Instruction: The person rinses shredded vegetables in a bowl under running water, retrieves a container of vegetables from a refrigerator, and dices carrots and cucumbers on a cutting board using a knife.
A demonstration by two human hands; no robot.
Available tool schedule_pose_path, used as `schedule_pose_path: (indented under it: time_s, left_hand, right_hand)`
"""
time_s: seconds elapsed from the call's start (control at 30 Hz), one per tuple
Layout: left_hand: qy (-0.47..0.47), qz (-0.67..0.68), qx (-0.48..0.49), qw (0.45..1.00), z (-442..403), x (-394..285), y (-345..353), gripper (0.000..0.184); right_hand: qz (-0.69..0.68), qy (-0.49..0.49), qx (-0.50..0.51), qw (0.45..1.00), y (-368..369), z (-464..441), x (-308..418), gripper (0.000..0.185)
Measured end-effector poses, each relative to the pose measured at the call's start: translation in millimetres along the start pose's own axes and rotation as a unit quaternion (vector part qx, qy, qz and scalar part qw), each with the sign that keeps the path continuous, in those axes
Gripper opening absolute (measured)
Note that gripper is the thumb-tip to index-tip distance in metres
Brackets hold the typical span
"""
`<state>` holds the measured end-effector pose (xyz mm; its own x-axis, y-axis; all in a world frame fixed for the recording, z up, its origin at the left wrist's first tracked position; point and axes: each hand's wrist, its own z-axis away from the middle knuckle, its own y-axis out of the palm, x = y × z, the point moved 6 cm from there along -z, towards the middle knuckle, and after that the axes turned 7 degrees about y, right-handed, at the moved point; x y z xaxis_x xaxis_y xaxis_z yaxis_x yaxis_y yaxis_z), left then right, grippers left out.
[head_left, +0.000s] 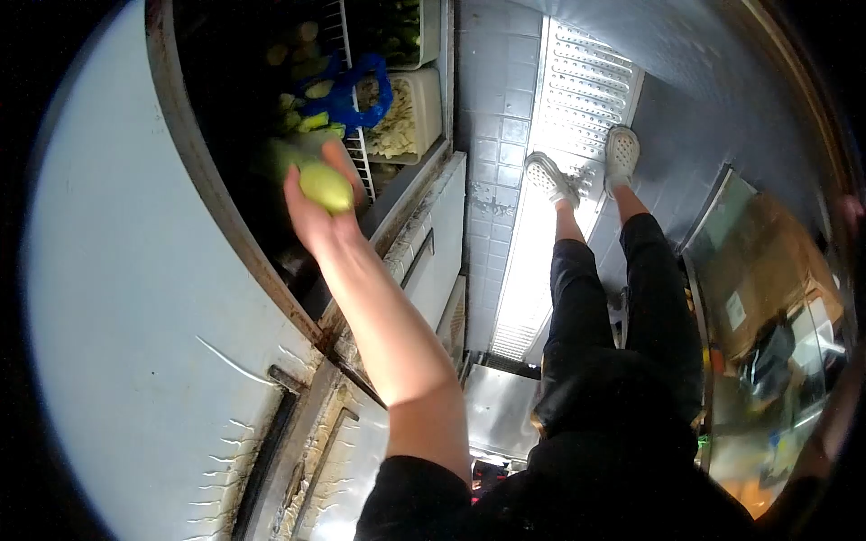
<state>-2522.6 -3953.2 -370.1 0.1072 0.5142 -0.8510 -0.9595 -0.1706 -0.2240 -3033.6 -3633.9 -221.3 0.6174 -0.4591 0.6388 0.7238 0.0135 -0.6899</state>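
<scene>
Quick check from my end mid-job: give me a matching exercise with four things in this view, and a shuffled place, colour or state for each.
Things:
1. Yellow-green vegetable
2. Plastic bag
3. Clogs
4. Tub

Places, colours, states:
A. On the person's feet
B. Filled with pale pieces
C. Held in the left hand
D. Bright blue

Right pairs: 1-C, 2-D, 3-A, 4-B

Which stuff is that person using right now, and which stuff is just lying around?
In use now:
- left hand
- pale green vegetable it holds

Seemingly just lying about:
- blue plastic, perhaps a bag
- tub of pale pieces
- brown cardboard box
</scene>
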Motion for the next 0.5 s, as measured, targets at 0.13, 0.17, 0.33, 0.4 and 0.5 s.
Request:
schedule_pose_path:
  time_s: [0.13, 0.17, 0.33, 0.4, 0.5]
  left_hand:
    - [-0.029, 0.077, 0.073, 0.994, -125.4, 0.6, 36.8, 0.033]
    - [-0.020, 0.083, 0.067, 0.994, -153.2, -3.7, 43.4, 0.038]
    - [0.045, 0.123, -0.014, 0.991, -158.7, -0.3, 69.7, 0.070]
    - [-0.016, 0.248, -0.023, 0.968, -85.0, 31.9, 73.3, 0.084]
    - [-0.118, 0.418, -0.099, 0.896, -6.5, 78.3, 52.1, 0.083]
  right_hand:
    - [0.004, 0.000, -0.008, 1.000, -2.4, 0.2, -0.7, 0.080]
    - [0.006, 0.000, -0.009, 1.000, -2.9, -0.1, -0.8, 0.080]
    - [-0.001, 0.009, -0.006, 1.000, 1.5, -6.9, -3.2, 0.080]
    - [0.002, 0.010, -0.005, 1.000, 2.1, -5.5, -5.4, 0.080]
    - [0.002, 0.019, 0.004, 1.000, -2.4, -0.4, -14.7, 0.080]
